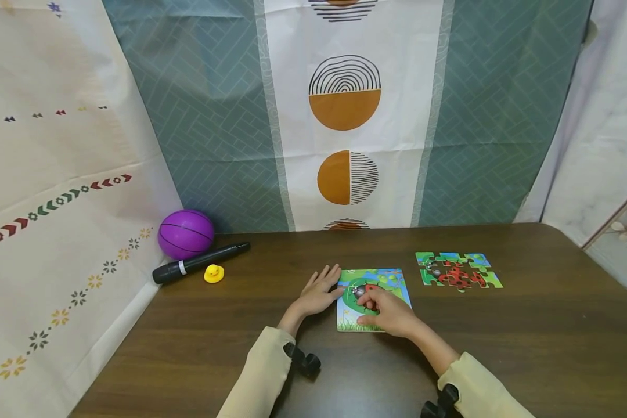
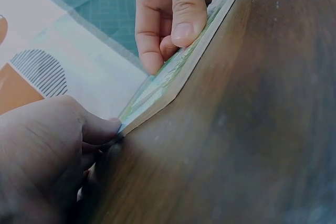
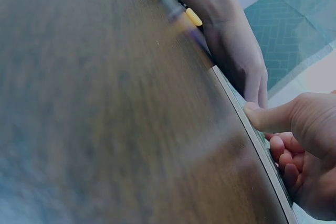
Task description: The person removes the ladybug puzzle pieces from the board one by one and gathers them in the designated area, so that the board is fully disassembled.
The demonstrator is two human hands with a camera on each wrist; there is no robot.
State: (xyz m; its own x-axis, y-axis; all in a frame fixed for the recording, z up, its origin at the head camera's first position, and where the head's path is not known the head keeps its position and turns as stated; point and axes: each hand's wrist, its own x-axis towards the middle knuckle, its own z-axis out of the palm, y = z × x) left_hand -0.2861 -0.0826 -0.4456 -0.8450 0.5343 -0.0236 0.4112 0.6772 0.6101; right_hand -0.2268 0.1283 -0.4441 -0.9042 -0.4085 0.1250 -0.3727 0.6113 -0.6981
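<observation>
A square picture board (image 1: 349,316) with a ladybug on a green leaf lies flat on the wooden table, its thin edge visible in both wrist views. My left hand (image 1: 317,293) rests at the board's left side, fingers straight and thumb (image 2: 105,128) touching its edge. Over the board's middle and lower right is my right hand (image 1: 389,312). Its fingers are loosely curled, and its thumb (image 2: 188,19) points down at the board's surface, apart from the fingers. No piece shows between them. The right hand covers part of the ladybug picture.
To the right of the board lie several ladybug jigsaw pieces (image 1: 457,277), loosely grouped. At the back left are a purple ball (image 1: 186,234), a black marker-like stick (image 1: 204,261) and a yellow rubber duck (image 1: 214,273). Patterned cloths (image 1: 230,116) hang behind the table (image 1: 198,342).
</observation>
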